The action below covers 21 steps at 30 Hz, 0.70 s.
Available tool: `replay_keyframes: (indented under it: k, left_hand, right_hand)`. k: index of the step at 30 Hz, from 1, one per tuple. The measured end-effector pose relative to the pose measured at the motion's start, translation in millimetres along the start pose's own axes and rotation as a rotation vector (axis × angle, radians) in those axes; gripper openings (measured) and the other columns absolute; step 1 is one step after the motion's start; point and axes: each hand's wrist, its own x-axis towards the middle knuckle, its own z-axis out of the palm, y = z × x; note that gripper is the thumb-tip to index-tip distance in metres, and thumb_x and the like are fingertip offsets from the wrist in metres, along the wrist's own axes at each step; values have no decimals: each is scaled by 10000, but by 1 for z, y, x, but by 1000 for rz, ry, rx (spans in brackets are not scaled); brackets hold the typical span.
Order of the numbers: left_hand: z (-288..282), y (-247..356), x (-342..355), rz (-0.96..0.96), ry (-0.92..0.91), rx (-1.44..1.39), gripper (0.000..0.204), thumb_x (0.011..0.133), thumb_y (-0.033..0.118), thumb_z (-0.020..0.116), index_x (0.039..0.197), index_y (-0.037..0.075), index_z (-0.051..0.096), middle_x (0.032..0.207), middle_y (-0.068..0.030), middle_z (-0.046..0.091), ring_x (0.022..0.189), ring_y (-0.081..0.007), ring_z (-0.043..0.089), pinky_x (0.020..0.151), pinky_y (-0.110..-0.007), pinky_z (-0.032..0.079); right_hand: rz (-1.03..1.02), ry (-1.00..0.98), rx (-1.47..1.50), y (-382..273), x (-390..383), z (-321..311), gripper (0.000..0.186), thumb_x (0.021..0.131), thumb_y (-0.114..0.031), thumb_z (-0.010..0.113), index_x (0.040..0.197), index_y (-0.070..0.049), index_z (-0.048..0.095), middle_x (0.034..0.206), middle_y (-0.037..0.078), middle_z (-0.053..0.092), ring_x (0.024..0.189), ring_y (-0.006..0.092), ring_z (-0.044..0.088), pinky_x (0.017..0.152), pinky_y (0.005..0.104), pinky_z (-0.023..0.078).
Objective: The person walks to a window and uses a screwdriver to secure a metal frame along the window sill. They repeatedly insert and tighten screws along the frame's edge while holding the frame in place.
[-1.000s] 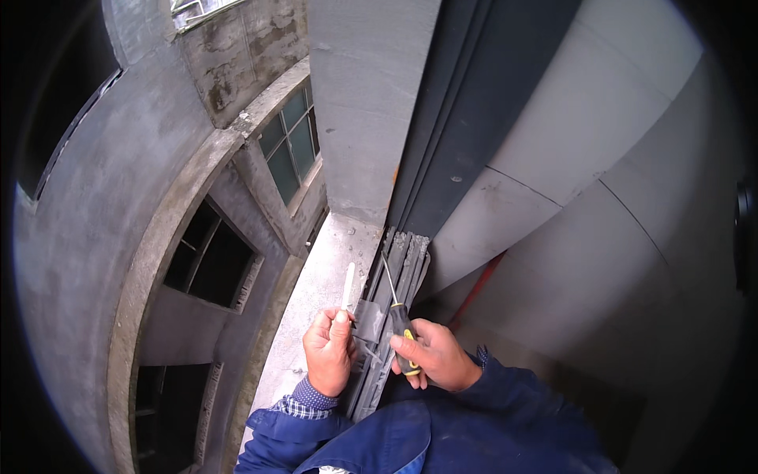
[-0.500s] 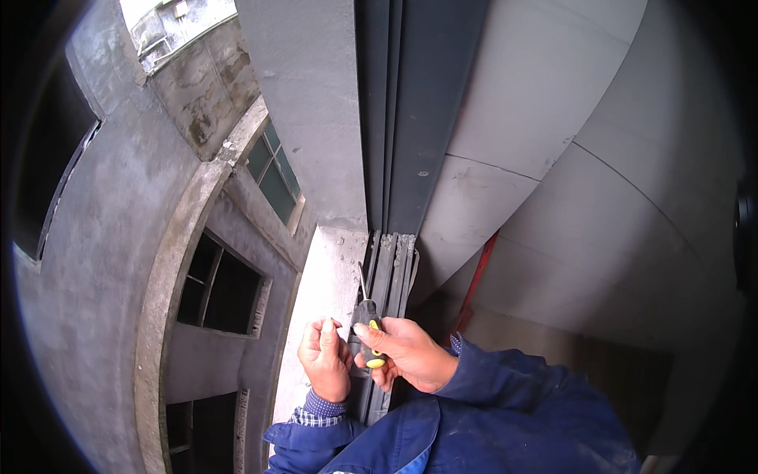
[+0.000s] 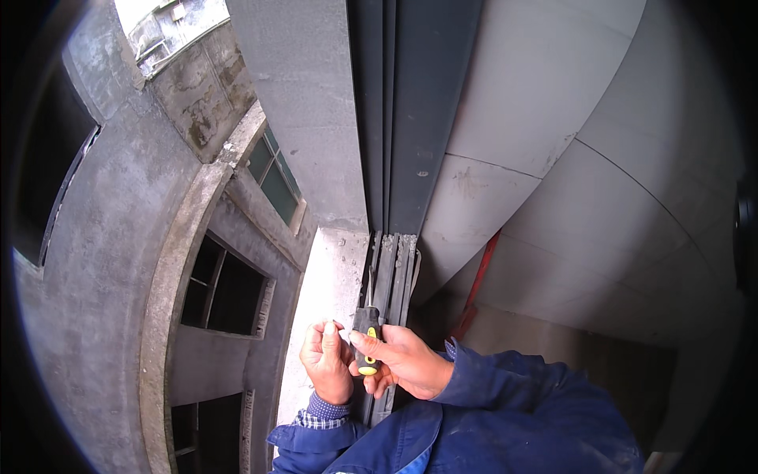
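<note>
The screwdriver with a black-and-yellow handle (image 3: 366,319), clamped in the right hand's (image 3: 410,362) fingers, has come in just beside the left hand's (image 3: 328,370) pinched-together fingers, so both hands now meet; what the left fingers pinch, I cannot tell. Beyond them runs grey metal track (image 3: 386,272).

The left hand (image 3: 329,365) is closed, with its thumb (image 3: 329,330) pointing far. Just beside it, the right hand (image 3: 404,360) is curled, palm facing left.

One black-and-yellow screwdriver (image 3: 365,319), two blue sleeves (image 3: 513,391), one red bar (image 3: 478,278), one green-paned window (image 3: 273,186)
</note>
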Motion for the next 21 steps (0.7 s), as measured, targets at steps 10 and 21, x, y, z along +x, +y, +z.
replay_keyframes:
  k: [10, 21]
  left_hand:
    - [0, 2, 0, -7, 55, -64, 181, 1088, 214, 561, 1007, 60, 613, 626, 42, 551, 482, -15, 446, 446, -195, 301]
    - [0, 1, 2, 4, 93, -124, 166, 1079, 195, 575, 1004, 51, 611, 760, -17, 658, 554, -38, 538, 466, -182, 381]
  right_hand:
    - [9, -13, 45, -8, 32, -3, 467, 1058, -466, 571, 1090, -1, 604, 942, 94, 679, 674, 164, 687, 584, 292, 585]
    - [-18, -4, 181, -9, 49, -6, 393, 1079, -375, 555, 1092, 9, 635, 972, 109, 702, 749, 194, 733, 653, 296, 622]
